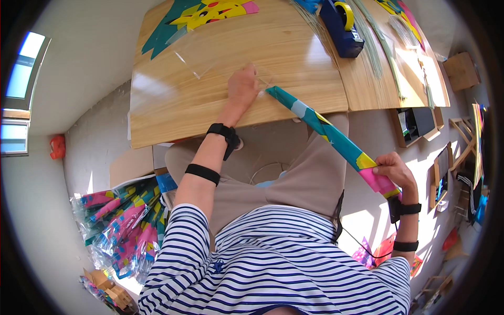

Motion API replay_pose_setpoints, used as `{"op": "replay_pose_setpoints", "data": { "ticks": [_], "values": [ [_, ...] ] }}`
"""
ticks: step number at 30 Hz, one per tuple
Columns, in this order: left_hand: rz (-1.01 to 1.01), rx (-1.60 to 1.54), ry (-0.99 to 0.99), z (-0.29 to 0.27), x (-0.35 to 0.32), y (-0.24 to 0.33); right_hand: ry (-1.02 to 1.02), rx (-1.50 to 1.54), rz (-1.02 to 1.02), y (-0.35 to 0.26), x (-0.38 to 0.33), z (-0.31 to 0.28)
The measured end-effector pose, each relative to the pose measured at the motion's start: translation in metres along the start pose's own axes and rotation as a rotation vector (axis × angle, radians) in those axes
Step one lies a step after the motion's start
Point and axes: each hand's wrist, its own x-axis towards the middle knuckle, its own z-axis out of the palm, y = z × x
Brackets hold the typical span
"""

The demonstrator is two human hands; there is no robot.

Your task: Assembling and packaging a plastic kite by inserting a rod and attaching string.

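A long folded kite (pixel 320 126), teal with yellow and pink parts, slants from the table's near edge down to the right. My right hand (pixel 395 169) is closed around its pink and yellow lower end. Just left of the kite's teal tip, my left hand (pixel 244 86) is closed above the table. Thin pale strands show between its fingers and that tip, too fine to name. A flat clear plastic sleeve (pixel 197 60) lies on the wood beyond my left hand. Farther back, another kite (pixel 210 16) lies spread out, with a yellow cartoon figure on teal.
On the wooden table (pixel 173 105), a dark blue tape dispenser (pixel 344 31) with yellow tape stands at the far right, beside bundles of thin rods (pixel 375 52). Several bagged folded kites (pixel 123 226) fill a box at my left. Open dark boxes (pixel 415 126) sit at the right.
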Motion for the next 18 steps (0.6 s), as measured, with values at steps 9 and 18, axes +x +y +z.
{"op": "replay_pose_setpoints", "data": {
  "ticks": [9,18],
  "values": [
    [-0.013,-0.167,0.059,-0.005,-0.026,0.01,-0.042,0.011,0.025,0.005,-0.003,-0.001],
    [0.008,-0.266,0.021,-0.011,-0.034,0.027,-0.045,-0.022,0.005,-0.002,0.0,0.003]
  ]
}}
